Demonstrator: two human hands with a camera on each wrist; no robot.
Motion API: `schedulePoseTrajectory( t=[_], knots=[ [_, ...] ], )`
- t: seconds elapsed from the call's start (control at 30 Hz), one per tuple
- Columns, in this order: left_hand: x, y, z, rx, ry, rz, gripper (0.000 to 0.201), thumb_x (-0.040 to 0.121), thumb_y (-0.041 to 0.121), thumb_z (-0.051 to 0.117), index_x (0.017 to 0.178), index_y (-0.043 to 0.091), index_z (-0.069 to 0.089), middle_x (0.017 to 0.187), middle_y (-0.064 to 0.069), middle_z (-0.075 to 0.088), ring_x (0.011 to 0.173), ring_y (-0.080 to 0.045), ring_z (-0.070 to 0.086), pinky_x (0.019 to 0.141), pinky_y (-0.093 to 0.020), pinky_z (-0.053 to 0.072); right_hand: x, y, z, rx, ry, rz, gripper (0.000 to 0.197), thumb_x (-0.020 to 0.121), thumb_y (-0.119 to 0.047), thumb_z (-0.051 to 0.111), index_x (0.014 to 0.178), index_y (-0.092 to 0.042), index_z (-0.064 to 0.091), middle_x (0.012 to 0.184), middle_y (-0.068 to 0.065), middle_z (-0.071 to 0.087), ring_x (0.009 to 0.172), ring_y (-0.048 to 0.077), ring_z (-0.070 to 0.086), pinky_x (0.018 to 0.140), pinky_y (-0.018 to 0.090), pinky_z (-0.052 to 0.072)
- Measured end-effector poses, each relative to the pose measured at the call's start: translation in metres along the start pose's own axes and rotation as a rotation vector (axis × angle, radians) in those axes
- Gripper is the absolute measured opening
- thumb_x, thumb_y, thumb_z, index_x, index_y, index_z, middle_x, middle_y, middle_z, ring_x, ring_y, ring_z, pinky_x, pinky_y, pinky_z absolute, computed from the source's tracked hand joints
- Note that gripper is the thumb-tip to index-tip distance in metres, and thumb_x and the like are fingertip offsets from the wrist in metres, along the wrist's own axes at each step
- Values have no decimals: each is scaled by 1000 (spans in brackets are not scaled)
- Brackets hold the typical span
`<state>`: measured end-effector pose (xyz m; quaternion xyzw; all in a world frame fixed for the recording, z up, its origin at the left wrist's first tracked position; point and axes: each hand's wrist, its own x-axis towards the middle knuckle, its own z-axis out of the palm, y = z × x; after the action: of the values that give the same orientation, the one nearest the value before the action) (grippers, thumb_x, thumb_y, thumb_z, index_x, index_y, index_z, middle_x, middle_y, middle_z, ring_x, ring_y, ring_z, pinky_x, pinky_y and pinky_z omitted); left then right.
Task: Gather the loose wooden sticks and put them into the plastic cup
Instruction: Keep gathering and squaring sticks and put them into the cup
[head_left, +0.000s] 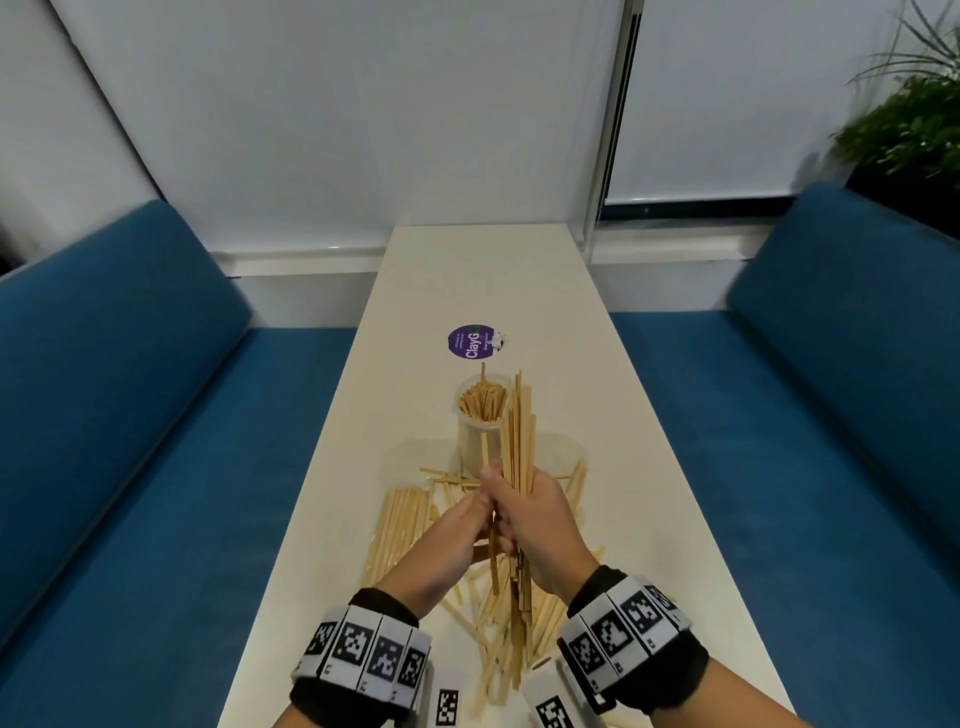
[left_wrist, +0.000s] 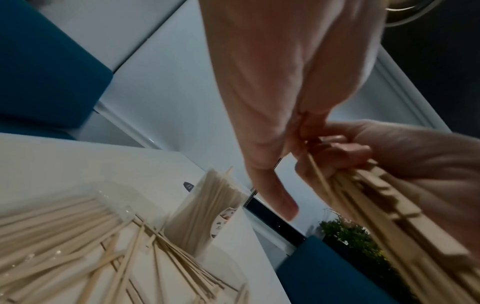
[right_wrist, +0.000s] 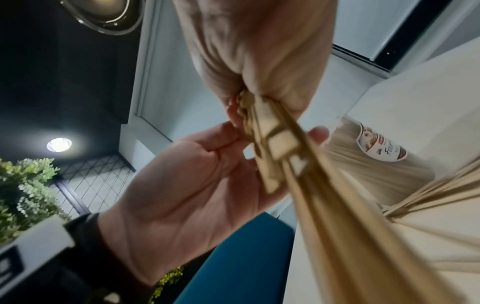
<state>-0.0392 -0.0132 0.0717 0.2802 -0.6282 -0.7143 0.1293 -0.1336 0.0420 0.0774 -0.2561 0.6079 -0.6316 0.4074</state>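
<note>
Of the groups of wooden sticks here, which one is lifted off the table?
The bundle gripped by the right hand. The other sticks stand in the plastic cup or lie loose on the table.

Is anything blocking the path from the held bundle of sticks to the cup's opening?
No separate obstacle: the bundle in the right hand is beside the plastic cup. But the cup mouth is already packed with sticks, leaving little room.

cup (head_left: 478, 431) on table (head_left: 649, 467), loose sticks (head_left: 400, 525) before it

Booth seating, blue benches (head_left: 119, 332) (office lounge), table (head_left: 467, 270)
</note>
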Motion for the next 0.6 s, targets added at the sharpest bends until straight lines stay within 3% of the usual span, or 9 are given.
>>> schedulePoseTrajectory(
  t=[0.1, 0.17, 0.23, 0.3, 0.33, 0.4, 0.47, 0.6],
  knots=[
    [-5, 0, -4, 22, -24, -15, 35, 100, 39, 25, 125, 35, 50, 104, -4, 62, 91, -8, 62, 98, -29, 48, 2, -2, -2, -70, 12, -42, 24, 95, -24, 51, 74, -12, 51, 45, -6, 42, 36, 11, 38, 37, 23, 34],
    [-8, -6, -6, -62, 4, -57, 38, 99, 40, 27, 122, 30, 55, 110, 1, 65, 104, -9, 61, 100, -29, 44, 5, -7, -3, -56, 27, -103, 26, 96, -26, 49, 73, -14, 49, 47, -4, 41, 38, 13, 38, 40, 26, 34],
    [-13, -16, -4, -300, 88, -173, 44, 96, 46, 32, 119, 22, 61, 100, 4, 69, 98, -13, 62, 91, -30, 46, 6, -16, -5, 7, 64, -166, 24, 98, -24, 47, 76, -16, 47, 44, -6, 39, 37, 12, 36, 39, 26, 34],
    [-18, -26, 0, -533, 130, -357, 50, 91, 49, 38, 106, 12, 70, 92, -4, 70, 86, -19, 61, 81, -33, 44, 5, -24, -4, 69, 91, -229, 20, 98, -22, 44, 80, -15, 47, 44, -7, 38, 37, 10, 35, 38, 24, 34],
    [-18, -30, 2, -602, 136, -444, 54, 91, 49, 39, 100, 8, 72, 97, -11, 71, 88, -25, 62, 83, -36, 44, 4, -26, -3, 74, 93, -266, 18, 99, -21, 43, 82, -16, 47, 45, -6, 38, 38, 10, 36, 39, 23, 35],
    [-15, -34, 4, -694, 127, -565, 61, 90, 49, 37, 101, -2, 71, 111, -22, 67, 101, -34, 61, 94, -41, 43, 1, -24, -1, 23, 91, -335, 13, 99, -22, 42, 88, -17, 48, 46, -6, 42, 41, 10, 41, 43, 24, 39],
    [-12, -31, 4, -782, 100, -602, 61, 86, 43, 41, 100, -9, 69, 109, -27, 64, 98, -38, 64, 95, -45, 46, -3, -19, 1, -51, 94, -378, 13, 99, -24, 41, 97, -13, 49, 45, -4, 48, 44, 8, 46, 48, 22, 42],
    [-11, -28, 4, -933, 74, -606, 44, 85, 20, 45, 82, -18, 67, 91, -29, 66, 78, -40, 69, 77, -54, 51, -5, -14, 0, -113, 98, -457, 17, 99, -20, 41, 102, -6, 50, 55, -5, 57, 52, 4, 55, 55, 17, 46]
  ],
)
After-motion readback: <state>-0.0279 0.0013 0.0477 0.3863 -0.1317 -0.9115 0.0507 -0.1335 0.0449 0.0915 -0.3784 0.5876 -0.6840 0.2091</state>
